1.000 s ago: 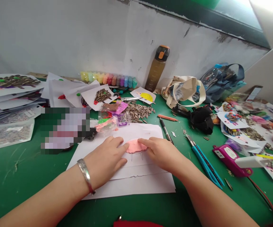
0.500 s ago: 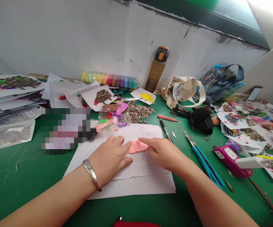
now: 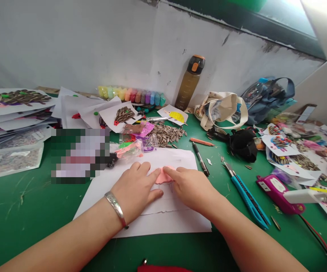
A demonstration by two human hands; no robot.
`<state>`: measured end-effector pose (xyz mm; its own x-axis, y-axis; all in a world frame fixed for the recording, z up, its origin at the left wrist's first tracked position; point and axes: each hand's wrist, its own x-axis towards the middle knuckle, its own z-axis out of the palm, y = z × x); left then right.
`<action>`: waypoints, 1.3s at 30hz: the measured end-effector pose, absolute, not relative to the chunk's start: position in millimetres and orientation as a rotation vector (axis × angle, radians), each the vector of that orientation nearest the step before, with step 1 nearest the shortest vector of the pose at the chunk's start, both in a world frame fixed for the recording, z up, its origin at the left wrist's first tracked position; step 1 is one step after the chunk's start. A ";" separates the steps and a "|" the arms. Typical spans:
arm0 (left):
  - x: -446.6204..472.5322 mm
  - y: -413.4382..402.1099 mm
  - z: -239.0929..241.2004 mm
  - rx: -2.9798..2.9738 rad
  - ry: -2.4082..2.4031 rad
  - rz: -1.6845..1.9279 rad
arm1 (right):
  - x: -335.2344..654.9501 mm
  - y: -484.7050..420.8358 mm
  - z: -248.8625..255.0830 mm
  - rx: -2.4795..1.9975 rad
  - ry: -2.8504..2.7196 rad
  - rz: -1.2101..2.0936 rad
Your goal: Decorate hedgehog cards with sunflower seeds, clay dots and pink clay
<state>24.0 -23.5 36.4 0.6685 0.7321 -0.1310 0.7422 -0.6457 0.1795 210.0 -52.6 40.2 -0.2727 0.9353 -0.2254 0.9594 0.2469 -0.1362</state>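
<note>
A flat piece of pink clay (image 3: 163,176) lies on a white sheet of paper (image 3: 158,215) on the green table. My left hand (image 3: 136,189), with a silver bracelet on the wrist, rests on the paper and its fingers press the clay's left edge. My right hand (image 3: 190,187) presses the clay from the right, fingers flat and close together. The two hands nearly meet over the clay and cover most of it. Thin pencil lines show on the paper below the clay.
A pile of sunflower seeds (image 3: 166,134), clay packets (image 3: 129,149) and a row of coloured clay tubs (image 3: 132,95) lie behind the paper. A pen (image 3: 201,158), blue utility knife (image 3: 247,194) and pink glue gun (image 3: 279,189) lie to the right. Finished seed pictures (image 3: 16,100) are stacked left. A bottle (image 3: 188,83) and bags stand by the wall.
Both hands have closed in over the pink clay, the right hand sliding left, so less of the clay shows than before.
</note>
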 end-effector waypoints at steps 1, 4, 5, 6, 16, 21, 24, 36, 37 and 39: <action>24.4 -23.4 36.3 2.666 1.199 -0.064 | 209.6 -52.5 39.9 1.832 2.408 -0.375; 25.5 -23.6 36.1 2.662 1.215 -0.054 | 209.6 -51.9 39.1 1.839 2.422 -0.370; 25.6 -23.6 36.0 2.658 1.216 -0.053 | 210.4 -51.7 39.1 1.842 2.420 -0.375; 25.5 -23.6 35.8 2.655 1.217 -0.045 | 211.7 -51.6 39.3 1.847 2.414 -0.393; 21.7 -24.2 34.9 2.639 1.162 0.018 | 216.5 -56.0 41.8 1.802 2.429 -0.486; 24.5 -24.4 35.3 2.637 1.206 -0.014 | 206.4 -55.6 39.7 1.790 2.392 -0.363; 26.2 -23.9 35.2 2.642 1.228 -0.021 | 204.9 -54.9 39.5 1.805 2.391 -0.369; 23.6 -25.7 37.0 2.603 1.206 -0.049 | 222.5 -54.0 42.4 1.907 2.375 -0.551; 23.7 -26.1 37.0 2.602 1.210 -0.037 | 220.8 -54.1 42.4 1.893 2.371 -0.520; 24.6 -26.2 36.5 2.607 1.214 -0.025 | 216.8 -54.0 42.0 1.870 2.354 -0.456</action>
<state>24.6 -26.2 36.5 0.6498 0.7495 -0.1262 0.7540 -0.6148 0.2311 216.8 -54.0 42.0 -0.2405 0.9347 -0.2618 0.9649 0.2008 -0.1694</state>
